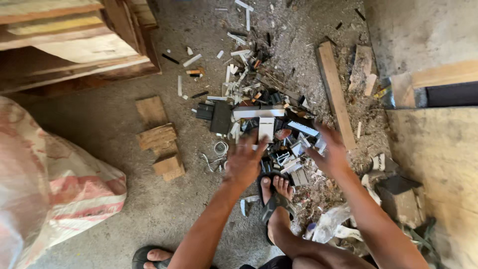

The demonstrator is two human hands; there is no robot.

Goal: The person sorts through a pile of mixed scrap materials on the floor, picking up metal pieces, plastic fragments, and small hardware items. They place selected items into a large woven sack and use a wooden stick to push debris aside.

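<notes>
Both hands hover over a heap of black and white plastic scraps (pixel 269 124) on the grey concrete floor (pixel 114 129). The left hand (pixel 244 162) has its fingers spread and holds nothing. The right hand (pixel 331 152) is likewise open, its fingers blurred.

Soft daylight, sunlit concrete at right, shadowed upper left, wide-angle bending at edges, slight motion blur

Black and white scraps (pixel 264 119) litter the grey floor (pixel 99 124); the sack (pixel 59 194) at lower left is white with red stripes (faded); wood blocks (pixel 159 142) are pale brown.
</notes>
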